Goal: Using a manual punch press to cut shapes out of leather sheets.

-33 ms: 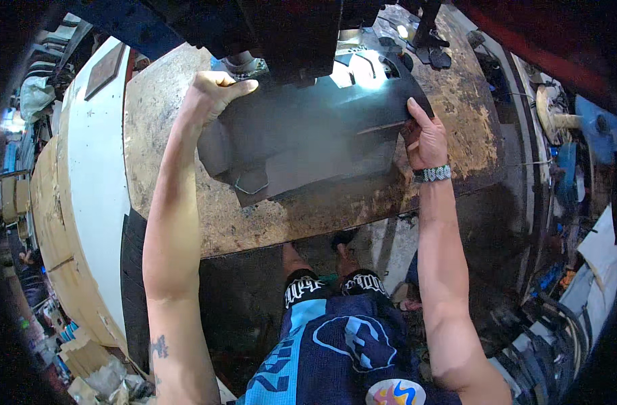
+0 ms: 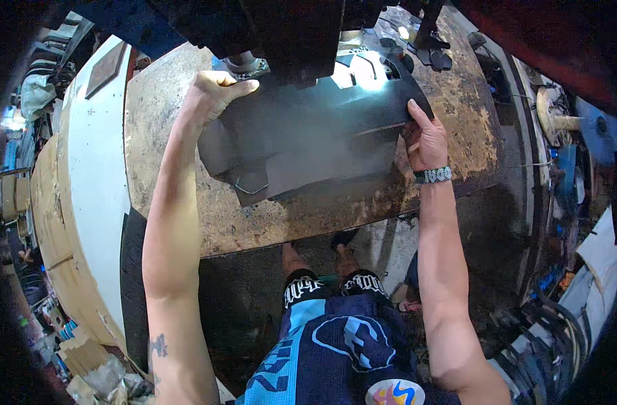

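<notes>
A dark flat sheet lies under the black machine head above the scuffed table, with smaller flaps or pieces at its lower left. A bright light shines on its upper right part. My left hand is closed at the sheet's upper left edge, thumb extended to the right, gripping it. My right hand, below a patterned wristband, grips the sheet's right edge with the thumb on top and fingers curled underneath.
The worn wooden table spans the middle, its front edge above my legs. A white board and cardboard stand at the left. Piles of scrap, strips and tools crowd both sides. A blue plastic object sits at the right.
</notes>
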Action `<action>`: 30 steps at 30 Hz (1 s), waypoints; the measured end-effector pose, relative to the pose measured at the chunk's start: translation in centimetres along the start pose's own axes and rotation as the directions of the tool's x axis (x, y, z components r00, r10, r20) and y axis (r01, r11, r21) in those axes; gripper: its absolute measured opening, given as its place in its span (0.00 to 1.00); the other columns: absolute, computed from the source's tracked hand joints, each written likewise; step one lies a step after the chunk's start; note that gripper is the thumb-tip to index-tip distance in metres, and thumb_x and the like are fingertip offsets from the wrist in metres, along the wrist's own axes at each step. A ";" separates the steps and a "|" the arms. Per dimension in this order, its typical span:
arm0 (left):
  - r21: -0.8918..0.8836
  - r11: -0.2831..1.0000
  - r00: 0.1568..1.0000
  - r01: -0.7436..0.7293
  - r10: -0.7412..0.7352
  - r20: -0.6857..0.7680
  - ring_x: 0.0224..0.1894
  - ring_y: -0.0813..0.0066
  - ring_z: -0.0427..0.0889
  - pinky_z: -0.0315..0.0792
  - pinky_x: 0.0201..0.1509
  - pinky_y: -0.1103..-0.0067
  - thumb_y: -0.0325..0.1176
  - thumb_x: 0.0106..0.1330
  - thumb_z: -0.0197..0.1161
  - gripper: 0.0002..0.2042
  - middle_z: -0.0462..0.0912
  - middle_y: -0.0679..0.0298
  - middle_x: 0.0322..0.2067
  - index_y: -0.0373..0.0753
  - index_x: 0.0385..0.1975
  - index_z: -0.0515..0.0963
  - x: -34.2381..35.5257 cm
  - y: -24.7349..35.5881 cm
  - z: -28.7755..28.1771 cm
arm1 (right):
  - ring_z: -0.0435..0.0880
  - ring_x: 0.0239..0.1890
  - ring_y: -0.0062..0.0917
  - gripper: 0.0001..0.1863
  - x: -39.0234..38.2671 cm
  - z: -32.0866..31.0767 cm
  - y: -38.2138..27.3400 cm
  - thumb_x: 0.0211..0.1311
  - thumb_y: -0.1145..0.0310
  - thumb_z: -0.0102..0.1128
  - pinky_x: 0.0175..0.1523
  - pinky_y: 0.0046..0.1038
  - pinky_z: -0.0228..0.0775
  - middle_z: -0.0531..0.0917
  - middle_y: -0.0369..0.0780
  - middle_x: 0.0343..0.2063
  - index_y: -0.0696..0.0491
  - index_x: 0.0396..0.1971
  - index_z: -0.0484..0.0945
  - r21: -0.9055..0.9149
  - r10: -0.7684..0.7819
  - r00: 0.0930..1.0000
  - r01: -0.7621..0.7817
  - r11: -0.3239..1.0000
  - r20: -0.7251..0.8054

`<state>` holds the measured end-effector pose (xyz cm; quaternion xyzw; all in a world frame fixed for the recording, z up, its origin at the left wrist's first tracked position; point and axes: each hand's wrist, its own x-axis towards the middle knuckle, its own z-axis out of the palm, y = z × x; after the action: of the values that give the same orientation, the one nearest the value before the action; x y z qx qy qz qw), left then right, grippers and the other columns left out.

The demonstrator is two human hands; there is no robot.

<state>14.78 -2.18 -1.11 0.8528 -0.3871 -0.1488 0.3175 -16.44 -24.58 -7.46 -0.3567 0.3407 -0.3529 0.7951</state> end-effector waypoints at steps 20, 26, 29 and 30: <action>0.072 0.992 0.992 0.103 -0.107 0.062 0.21 0.83 0.65 0.59 0.23 0.77 0.49 0.52 0.77 0.22 0.69 0.74 0.16 0.35 0.17 0.78 0.1 -0.1 -0.7 | 0.80 0.34 0.15 0.13 -0.6 -0.2 -1.2 0.63 0.67 0.68 0.38 0.19 0.72 0.84 0.31 0.34 0.53 0.44 0.79 -0.294 -0.021 0.997 -0.001 0.956 -0.071; 0.061 0.996 0.995 0.072 -0.076 0.066 0.19 0.82 0.67 0.61 0.21 0.76 0.51 0.50 0.78 0.22 0.71 0.71 0.13 0.37 0.17 0.80 0.4 -1.1 -0.7 | 0.81 0.38 0.20 0.15 -1.9 2.7 -3.7 0.68 0.63 0.62 0.43 0.21 0.73 0.84 0.38 0.39 0.57 0.47 0.78 -0.528 -0.492 0.869 0.393 0.753 -0.055; 0.006 0.996 0.994 0.089 -0.089 0.065 0.19 0.82 0.67 0.61 0.21 0.77 0.51 0.49 0.79 0.21 0.72 0.71 0.14 0.37 0.18 0.81 0.4 -1.4 -0.7 | 0.83 0.41 0.26 0.15 -3.8 6.9 -6.2 0.71 0.63 0.57 0.46 0.25 0.76 0.84 0.44 0.43 0.58 0.49 0.77 -0.011 -0.357 0.916 0.365 0.931 0.186; 0.004 0.996 0.994 0.085 -0.085 0.064 0.19 0.82 0.67 0.61 0.21 0.77 0.51 0.49 0.79 0.21 0.72 0.71 0.14 0.37 0.18 0.81 0.5 -1.2 -0.7 | 0.84 0.41 0.29 0.16 -3.2 7.4 -6.5 0.71 0.63 0.56 0.46 0.27 0.77 0.84 0.45 0.44 0.59 0.50 0.77 0.087 -0.360 0.878 0.351 0.932 0.315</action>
<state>16.18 -1.63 -1.37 0.8635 -0.3604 -0.1894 0.2977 -14.29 -22.87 2.53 -0.4556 0.1288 -0.4335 0.7668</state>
